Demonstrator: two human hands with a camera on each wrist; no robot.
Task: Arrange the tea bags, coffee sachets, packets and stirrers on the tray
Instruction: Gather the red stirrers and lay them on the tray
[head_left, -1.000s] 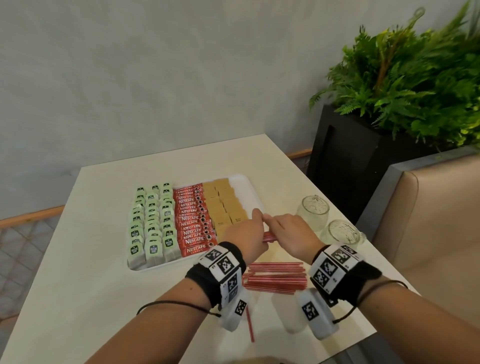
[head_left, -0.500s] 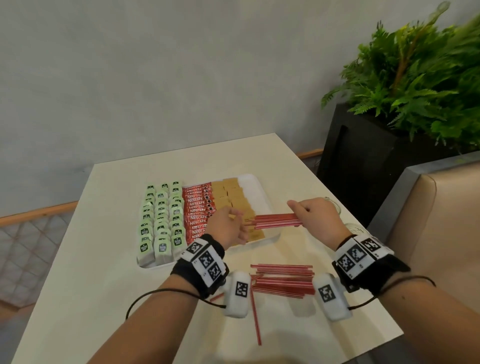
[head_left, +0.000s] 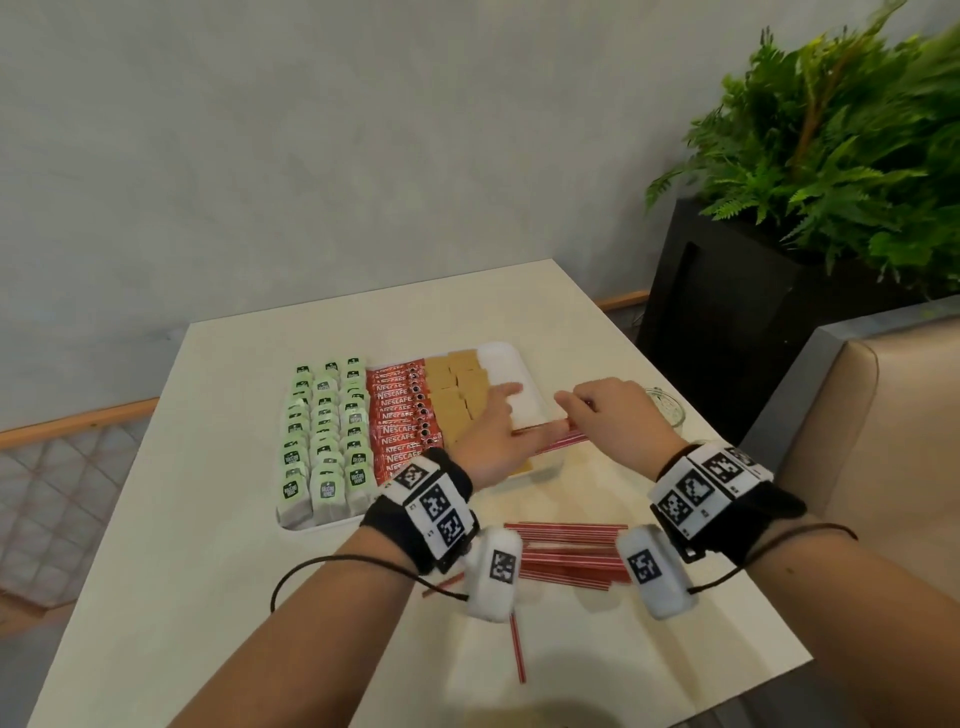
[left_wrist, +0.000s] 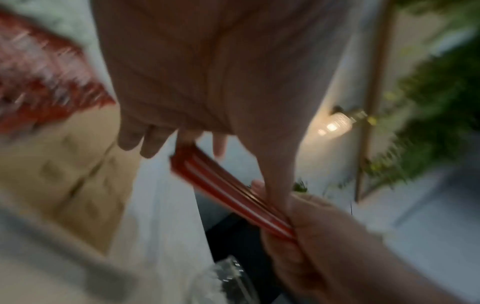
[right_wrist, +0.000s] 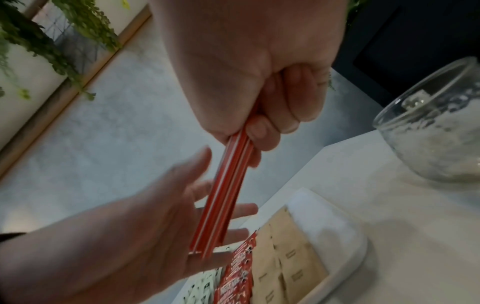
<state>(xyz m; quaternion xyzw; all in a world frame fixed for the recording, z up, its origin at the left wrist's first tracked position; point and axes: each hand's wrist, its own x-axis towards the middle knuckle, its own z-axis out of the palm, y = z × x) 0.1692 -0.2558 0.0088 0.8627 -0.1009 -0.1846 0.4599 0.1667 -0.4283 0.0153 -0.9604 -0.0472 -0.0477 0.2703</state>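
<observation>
Since half a second earlier, both hands had dropped from above the tray (head_left: 511, 358) toward its bare white strip, carrying the bundle of stirrers (right_wrist: 223, 197) down with them, and the left hand (head_left: 491, 439), then curled at the bundle's end, had opened. At this moment the right hand (head_left: 610, 415) pinched one end of the bundle between thumb and curled fingers, while the left hand lay spread, its straight fingers (right_wrist: 233, 209) resting against the bundle's free end. Bundle and hands sat just over the near right part of the tray, beside the brown packets (head_left: 457, 395); whether the stirrers already touched the tray could not be told. Left of the packets on the tray stood the red coffee sachets (head_left: 402, 415), and left of those the green tea bags (head_left: 324, 441). More loose stirrers (head_left: 566, 553) lay on the desk (head_left: 208, 519) near the tray's front edge, one stray stirrer (head_left: 516, 647) nearer the person; two glass jars (head_left: 667, 408) stood to the tray's right. To do this step well, the bundle should probably be squared against the open palm, laid parallel to the packet column within the empty strip, and released low so that no stirrer rolls over the rim or onto the packets.
</observation>
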